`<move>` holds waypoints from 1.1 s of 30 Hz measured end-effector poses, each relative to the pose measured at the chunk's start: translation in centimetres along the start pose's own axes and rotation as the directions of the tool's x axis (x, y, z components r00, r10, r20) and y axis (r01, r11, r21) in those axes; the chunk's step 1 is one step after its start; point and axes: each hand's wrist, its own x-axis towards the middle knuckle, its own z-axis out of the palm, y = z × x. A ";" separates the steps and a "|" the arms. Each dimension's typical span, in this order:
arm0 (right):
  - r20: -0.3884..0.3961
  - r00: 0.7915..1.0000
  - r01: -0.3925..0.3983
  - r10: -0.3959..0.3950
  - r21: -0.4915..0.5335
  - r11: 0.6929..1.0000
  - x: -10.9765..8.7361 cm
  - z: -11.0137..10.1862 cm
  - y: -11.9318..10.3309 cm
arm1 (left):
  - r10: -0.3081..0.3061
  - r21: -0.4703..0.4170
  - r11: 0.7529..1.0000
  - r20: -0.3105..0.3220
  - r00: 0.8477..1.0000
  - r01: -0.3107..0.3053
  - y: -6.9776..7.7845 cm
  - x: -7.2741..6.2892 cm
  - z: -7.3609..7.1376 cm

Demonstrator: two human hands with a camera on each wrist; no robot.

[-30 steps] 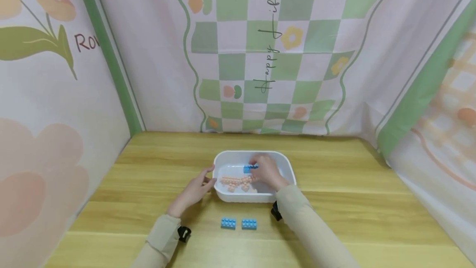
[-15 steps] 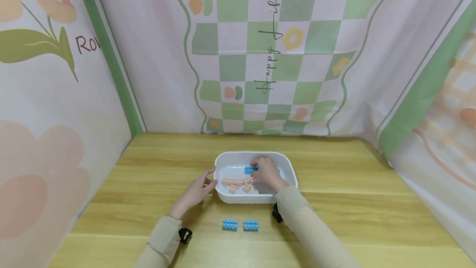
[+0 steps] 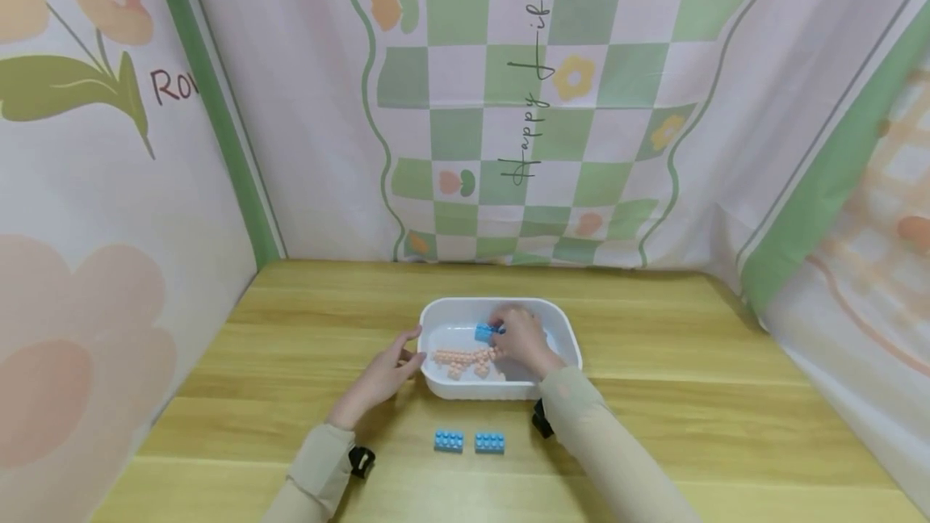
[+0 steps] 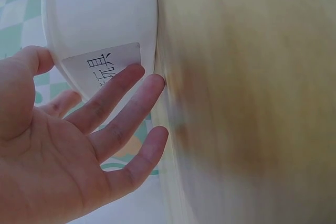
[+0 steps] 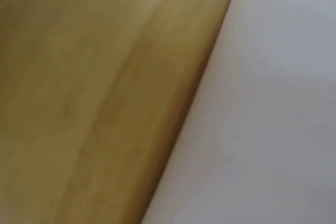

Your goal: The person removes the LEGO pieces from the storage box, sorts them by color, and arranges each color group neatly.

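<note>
A white plastic bin (image 3: 450, 388) stands on the table, holding pale orange building blocks (image 3: 465, 358) and some blue ones. My left hand (image 3: 388, 370) is at the bin's left end, fingers extended. In the left wrist view, that hand (image 4: 79, 145) has its thumb at the rim and its fingertips by a printed label (image 4: 105, 65) on the wall. My right hand (image 3: 521, 337) reaches inside the bin, its curled fingers gripping a blue building brick (image 3: 483, 332). The hand covers part of this brick. The right wrist view shows only the bin's outer wall (image 5: 262, 103) and wood.
Two blue studded bricks (image 3: 448, 441) lie side by side on the wooden table (image 3: 291, 361) in front of the bin. A patterned curtain (image 3: 465, 127) hangs behind the table's far edge, with more cloth at both sides.
The blue brick at my right fingertips has shifted and turned slightly. Both hands keep nearly the same place, and the head view has tilted a little.
</note>
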 end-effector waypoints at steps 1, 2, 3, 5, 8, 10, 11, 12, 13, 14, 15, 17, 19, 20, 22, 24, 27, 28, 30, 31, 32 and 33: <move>-0.006 1.000 0.001 -0.001 0.006 1.000 -0.1 0.0 0.0 | 0.002 -0.003 1.000 0.000 1.000 -0.002 0.0 0.0 0.0; -0.014 1.000 0.004 -0.004 0.010 1.000 -0.1 0.0 -0.1 | 0.000 -0.006 1.000 -0.002 1.000 0.000 0.0 0.0 0.0; -0.020 1.000 0.006 -0.006 0.014 1.000 -0.2 -0.1 -0.1 | 0.001 -0.009 1.000 -0.003 1.000 -0.001 0.0 0.0 0.0; -0.035 0.999 0.010 -0.009 0.028 1.000 -0.4 -0.3 -0.2 | 0.000 -0.015 1.000 -0.005 1.000 0.000 0.0 0.0 0.1; -0.056 0.998 0.027 -0.024 0.045 0.999 -0.9 -0.6 -0.3 | -0.001 -0.018 1.000 -0.012 1.000 0.000 0.0 0.0 0.1; -0.059 0.998 0.039 -0.035 0.061 0.997 -1.3 -1.0 -0.5 | 0.000 -0.020 1.000 -0.015 1.000 -0.001 0.0 0.0 0.1; -0.062 0.997 0.046 -0.042 0.066 0.997 -1.4 -1.2 -0.5 | 0.000 -0.020 1.000 -0.017 1.000 0.000 0.0 0.0 0.1; -0.064 0.997 0.048 -0.043 0.076 0.996 -1.6 -1.4 -0.6 | 0.000 -0.021 1.000 -0.017 1.000 0.000 0.0 0.0 0.1; -0.064 0.997 0.051 -0.045 0.085 0.995 -1.8 -1.6 -0.7 | 0.000 -0.019 1.000 -0.018 1.000 0.000 0.0 0.0 0.1; -0.063 0.997 0.051 -0.046 0.091 0.995 -2.0 -1.9 -0.8 | -0.002 -0.021 1.000 -0.019 1.000 0.002 0.1 0.0 0.1; -0.069 0.996 0.061 -0.054 0.093 0.994 -2.2 -2.1 -0.9 | -0.002 -0.021 1.000 -0.019 1.000 0.002 0.1 0.0 0.1; -0.084 0.994 0.082 -0.075 0.089 0.993 -2.6 -2.6 -1.1 | -0.002 -0.024 1.000 -0.023 1.000 0.002 0.1 -0.1 0.2; -0.094 0.991 0.099 -0.091 0.092 0.991 -3.1 -3.2 -1.4 | -0.003 -0.023 1.000 -0.027 1.000 0.002 0.1 0.0 0.2; -0.102 0.989 0.114 -0.105 0.088 0.990 -3.4 -3.6 -1.5 | -0.005 -0.026 1.000 -0.029 1.000 0.004 0.1 0.0 0.2; -0.119 0.983 0.150 -0.141 0.069 0.986 -3.9 -4.1 -1.8 | -0.008 -0.025 1.000 -0.031 0.999 0.007 0.0 0.0 0.2; -0.129 0.976 0.183 -0.174 0.059 0.981 -4.6 -4.8 -2.1 | -0.010 -0.024 1.000 -0.030 0.999 0.009 -0.1 0.0 0.2; -0.150 0.958 0.253 -0.245 0.040 0.967 -5.6 -5.5 -2.3 | -0.012 -0.026 1.000 -0.030 0.999 0.011 -0.1 0.0 0.3; -0.159 0.950 0.277 -0.267 0.041 0.960 -6.0 -5.8 -2.4 | -0.013 -0.027 1.000 -0.031 0.999 0.012 -0.1 0.1 0.3; -0.174 0.933 0.327 -0.316 0.042 0.944 -6.7 -6.1 -2.4 | -0.016 -0.025 1.000 -0.033 0.999 0.015 0.0 0.1 0.3; -0.179 0.924 0.351 -0.339 0.040 0.936 -7.0 -6.3 -2.4 | -0.017 -0.023 1.000 -0.034 0.999 0.016 0.0 0.1 0.3; -0.182 0.918 0.367 -0.353 0.048 0.929 -7.5 -6.4 -2.3 | -0.017 -0.019 1.000 -0.036 0.999 0.016 0.0 0.1 0.4; -0.182 0.913 0.381 -0.366 0.059 0.923 -7.9 -6.5 -2.3 | -0.017 -0.013 1.000 -0.037 0.999 0.016 0.0 0.1 0.4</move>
